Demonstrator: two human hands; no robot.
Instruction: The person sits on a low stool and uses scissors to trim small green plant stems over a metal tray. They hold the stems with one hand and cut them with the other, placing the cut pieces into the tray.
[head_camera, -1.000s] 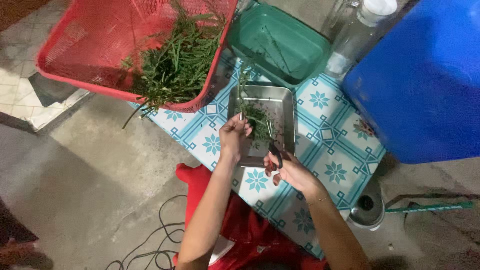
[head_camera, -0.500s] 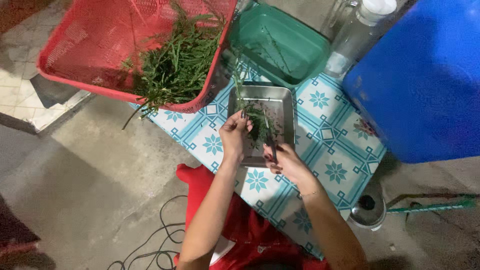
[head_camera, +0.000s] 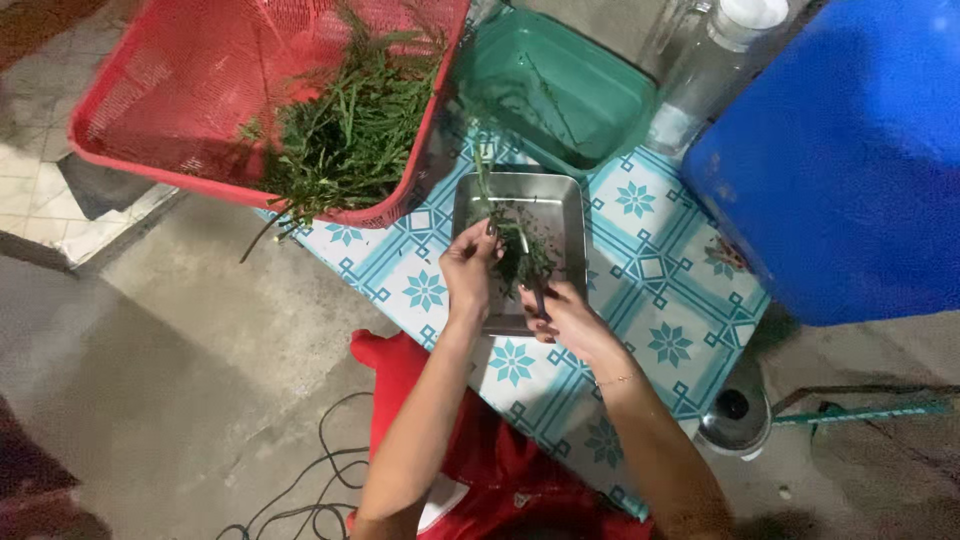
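A blue drum (head_camera: 850, 160) and red basket (head_camera: 150, 110) of greens stand on the tiled tabletop (head_camera: 650, 290). Between them, over the steel tray (head_camera: 560, 200), the left hand (head_camera: 468, 270) pinches a sprig (head_camera: 487, 190) upright; the right hand's (head_camera: 565, 320) grip closes on what look like scissors (head_camera: 537, 290).

Red mesh basket (head_camera: 170, 90) far left – dark green stems (head_camera: 345, 130) inside. Green tub (head_camera: 560, 85), bare steel tray (head_camera: 560, 215) with more green cuttings (head_camera: 520, 255). Counter (head_camera: 650, 290) – white tiles, teal-blue star and square pattern. Big blue container (head_camera: 850, 170) right. Red cloth (head_camera: 490, 460) near edge. Grey concrete floor (head_camera: 180, 350).
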